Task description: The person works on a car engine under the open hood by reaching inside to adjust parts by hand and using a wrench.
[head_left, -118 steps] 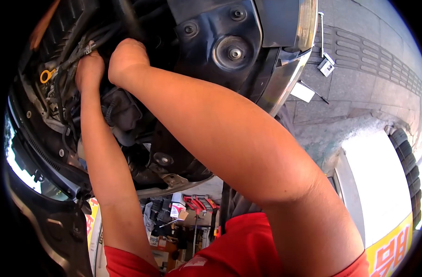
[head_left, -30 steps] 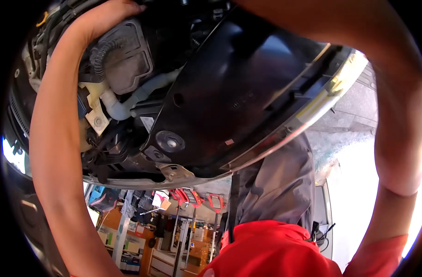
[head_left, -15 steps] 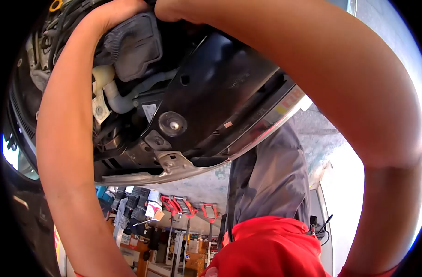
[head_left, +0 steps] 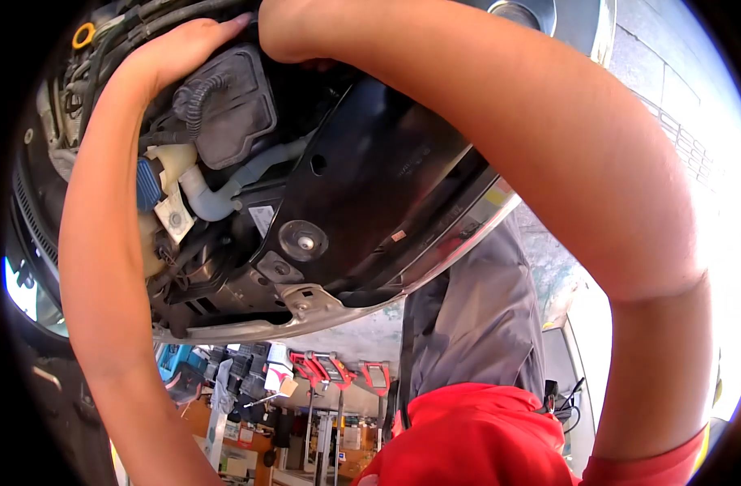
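Note:
My left hand [head_left: 184, 49] lies along the upper edge of a dark grey plastic box [head_left: 245, 113] with a ribbed hose [head_left: 194, 105], in a car's engine bay. One digit stretches toward my right hand; the others are hidden. Just right of it, my right hand [head_left: 293, 31] is bent down into the dark gap behind the box, its fingers out of sight. Below the box run a pale grey pipe [head_left: 207, 198] and a metal bracket with a bolt [head_left: 174, 215]. A glossy black panel [head_left: 370, 162] spans the front of the bay.
A round mount [head_left: 304, 241] sits on the black panel, near a metal latch plate [head_left: 312, 301]. The bumper edge [head_left: 346, 317] curves in front of my legs [head_left: 476, 316]. Beyond are red-topped stands [head_left: 326, 368] and shelves with tools. A yellow ring [head_left: 83, 35] shows at upper left.
The view has shifted, so the engine bay shows lower. My left hand has moved slightly away from my right, uncovering more of the box. My right hand remains by the gap.

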